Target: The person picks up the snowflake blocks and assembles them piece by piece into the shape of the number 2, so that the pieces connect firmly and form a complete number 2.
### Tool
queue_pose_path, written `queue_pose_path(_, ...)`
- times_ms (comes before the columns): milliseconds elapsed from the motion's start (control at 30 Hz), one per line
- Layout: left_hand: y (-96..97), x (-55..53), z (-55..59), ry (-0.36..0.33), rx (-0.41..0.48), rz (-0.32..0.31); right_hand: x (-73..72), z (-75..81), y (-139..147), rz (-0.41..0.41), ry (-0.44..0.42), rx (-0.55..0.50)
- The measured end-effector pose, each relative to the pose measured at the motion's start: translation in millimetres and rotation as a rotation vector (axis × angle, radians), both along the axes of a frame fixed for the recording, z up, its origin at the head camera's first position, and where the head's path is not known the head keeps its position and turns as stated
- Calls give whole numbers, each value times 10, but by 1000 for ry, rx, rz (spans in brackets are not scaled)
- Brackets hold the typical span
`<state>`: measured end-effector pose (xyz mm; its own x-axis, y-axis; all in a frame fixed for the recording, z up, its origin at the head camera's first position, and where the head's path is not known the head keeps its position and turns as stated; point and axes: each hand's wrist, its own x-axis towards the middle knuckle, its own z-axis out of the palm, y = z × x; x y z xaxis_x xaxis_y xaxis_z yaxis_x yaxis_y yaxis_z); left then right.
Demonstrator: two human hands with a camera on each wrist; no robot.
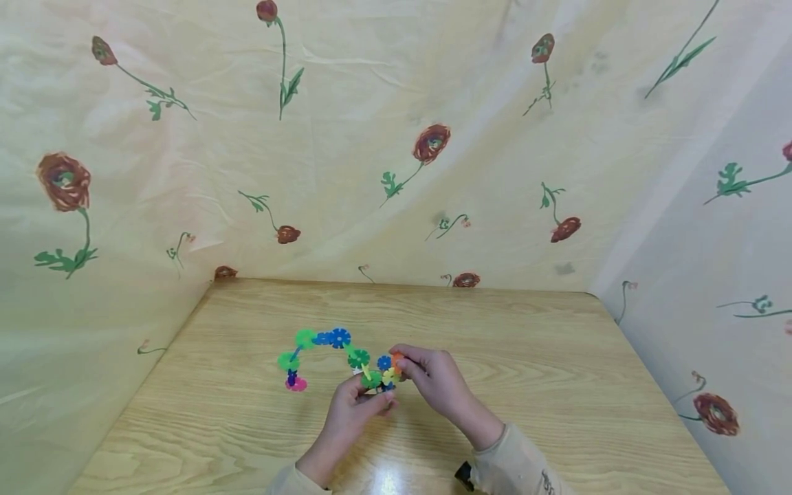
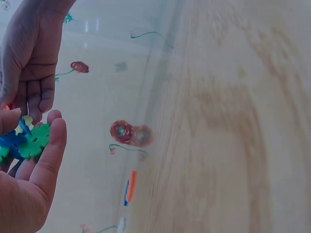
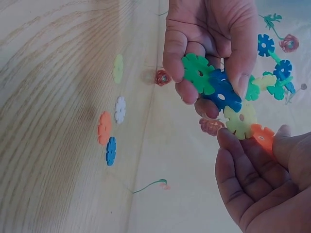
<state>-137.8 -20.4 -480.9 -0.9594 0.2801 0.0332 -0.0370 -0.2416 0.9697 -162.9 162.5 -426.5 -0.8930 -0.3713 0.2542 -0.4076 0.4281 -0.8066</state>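
Observation:
A chain of notched plastic flower discs (image 1: 306,339) in green, blue, yellow and pink curves out to the left above the table. My left hand (image 1: 349,410) grips its near end; in the right wrist view the thumb presses a blue disc (image 3: 224,92) beside a green disc (image 3: 198,73). Between thumb and fingers, my right hand (image 1: 441,385) pinches an orange disc (image 3: 264,138). That disc meets the edge of a yellow disc (image 3: 240,120), which adjoins the blue one. How deep the slots engage I cannot tell.
Loose discs lie on the wooden table (image 1: 557,357): a yellow-green disc (image 3: 118,68), a white disc (image 3: 120,109), another orange disc (image 3: 104,128) and another blue disc (image 3: 111,151). Flower-printed cloth (image 1: 346,172) stands behind the table and along its sides. A small black object (image 1: 465,476) is by the right sleeve.

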Motion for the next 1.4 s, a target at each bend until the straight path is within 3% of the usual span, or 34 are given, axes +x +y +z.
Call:
queue_pose_path(300,1,2,-19,8,23,13,-5,-34,17,34,-47,-73)
queue_pose_path(600,-9,1,-29,2,35,-2,6,-67,-12,19,-28,-64)
queue_pose_path(867,-37,-15,2,7,-32,19,-6,-77,-13,20,-37,-72)
queue_pose_path(1167,-60,-64,24,23,-65,67,-111,-225,6,-28,-165,-151)
queue_pose_path(1267,-74,-71,29,13,-52,62,-166,-315,3,-46,-155,-60)
queue_pose_path(1400,-94,-73,29,7,-41,48,-246,-455,-31,-18,-109,155)
